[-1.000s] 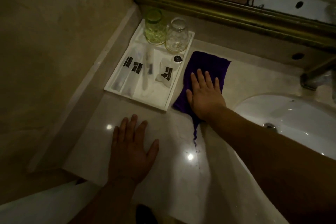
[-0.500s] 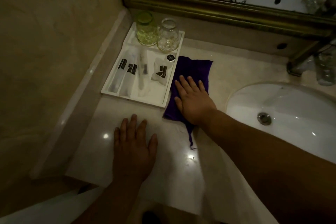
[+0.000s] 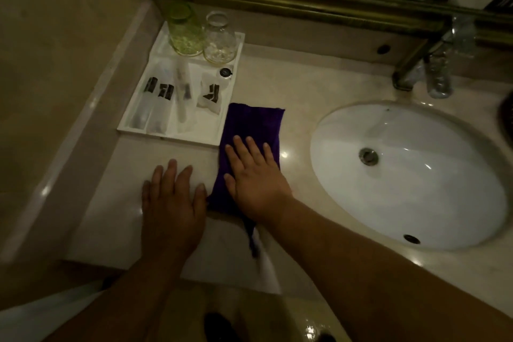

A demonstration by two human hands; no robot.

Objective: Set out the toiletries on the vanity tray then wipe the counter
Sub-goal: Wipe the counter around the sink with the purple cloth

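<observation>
We wipe: right hand (image 3: 256, 179) flat on the purple cloth (image 3: 251, 130) beside the white tray (image 3: 177, 134); left hand (image 3: 172, 203) flat, empty, bracing the table (image 3: 305, 86). Next, sweep toward the sink.

i've dragged my right hand (image 3: 256, 178) and the purple cloth (image 3: 249, 141) back toward the counter's front edge, away from the mirror; the cloth now nearly touches my left hand (image 3: 172, 203).
</observation>
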